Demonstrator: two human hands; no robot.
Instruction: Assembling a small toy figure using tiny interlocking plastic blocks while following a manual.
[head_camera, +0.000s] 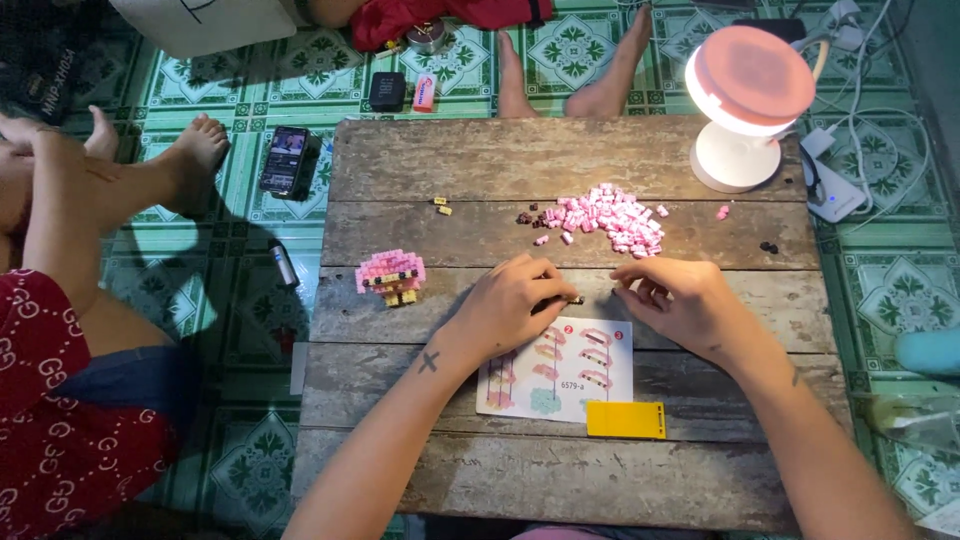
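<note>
**Hands at Centre of Counter**

Left hand (513, 300) pinches a small dark brick (574, 299) at frame centre. Right hand (682, 297) rests curled, fingertips on the counter (560, 160); grip contents cannot be determined. Pink brick pile (610, 217) lies above; pink model (391, 276) sits centre-left; instruction sheet (560, 385) lies below.

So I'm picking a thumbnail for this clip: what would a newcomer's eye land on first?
Probably the glowing round lamp at the table's far right corner, then the heap of pink bricks just left of it. Nearer the middle, the left hand and right hand pinch small pieces above the instruction sheet, with a pink brick figure standing to their left.
</note>
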